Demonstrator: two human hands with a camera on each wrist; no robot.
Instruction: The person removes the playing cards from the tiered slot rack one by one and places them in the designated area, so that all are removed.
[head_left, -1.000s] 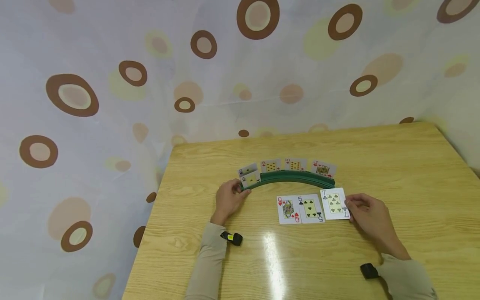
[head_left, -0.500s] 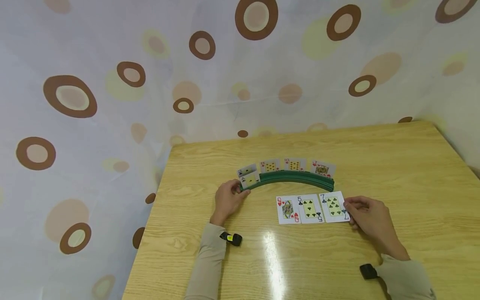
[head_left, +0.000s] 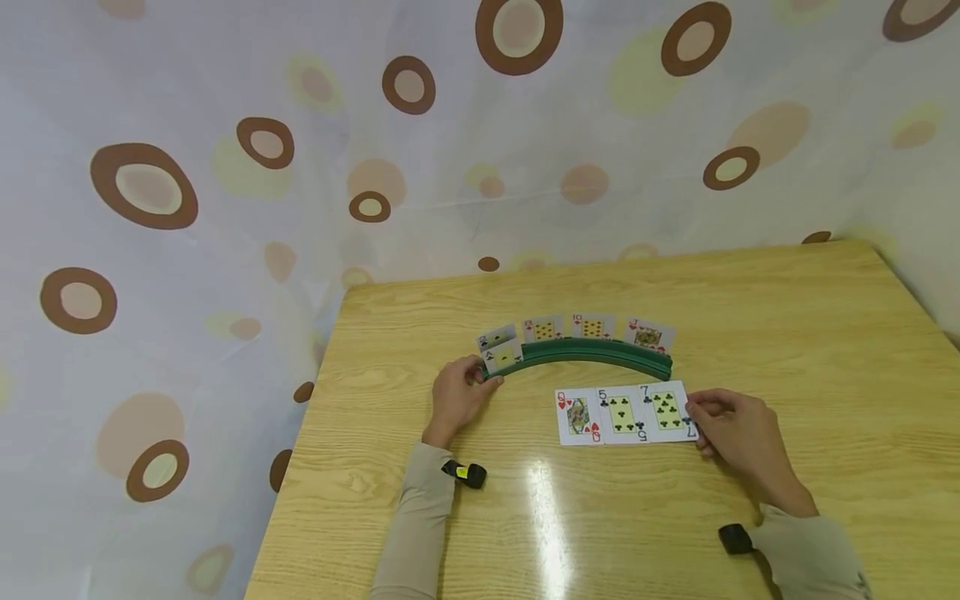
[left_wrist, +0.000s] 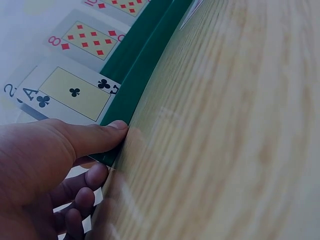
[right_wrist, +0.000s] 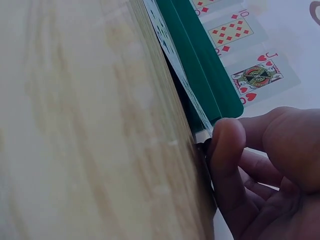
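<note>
A curved green card holder (head_left: 592, 350) stands on the table. In it, the ace of clubs (left_wrist: 75, 92) leans in front of a black two (head_left: 495, 338) at the left end. Farther right stand the eight of diamonds (left_wrist: 90, 40), ten of diamonds (right_wrist: 231, 32) and jack of hearts (right_wrist: 257, 76). My left hand (head_left: 456, 396) grips the holder's left end, thumb in front. Before the holder lie the queen of hearts (head_left: 577, 416) and five of clubs (head_left: 621, 414). My right hand (head_left: 742, 433) pinches the right edge of the seven of clubs (head_left: 665, 410), beside the five.
The wooden table (head_left: 630, 517) reaches a patterned wall covering (head_left: 450, 150) at the back and left. Black straps with small dark devices sit at both cuffs, one at the left cuff (head_left: 471, 475) and one at the right cuff (head_left: 735, 539).
The seven of clubs has come down and slightly toward me in my right hand, lining up with the five of clubs. My left hand stays at the holder's end.
</note>
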